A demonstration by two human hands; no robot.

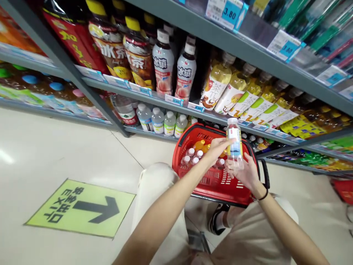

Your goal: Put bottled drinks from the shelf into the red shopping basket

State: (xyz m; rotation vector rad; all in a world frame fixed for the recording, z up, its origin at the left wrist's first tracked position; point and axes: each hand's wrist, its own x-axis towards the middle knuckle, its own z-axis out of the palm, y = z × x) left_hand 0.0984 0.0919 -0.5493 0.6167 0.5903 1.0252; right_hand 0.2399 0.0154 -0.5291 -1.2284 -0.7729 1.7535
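A clear drink bottle with a white cap and a yellow, white and blue label is held upright, slightly tilted, above the red shopping basket. My left hand grips it from the left, its fingers against the label. Around the lower end of the same bottle curls my right hand, thumb on the right side and fingers at the left. Inside the basket, several white-capped bottles stand at the left with orange bottles behind them. The basket's black handle hangs at the right.
A grey drinks shelf runs behind the basket, stocked with tea bottles, peach drink bottles and small water bottles lower down. My knees flank the basket. On the tiled floor at left is a green exit sign.
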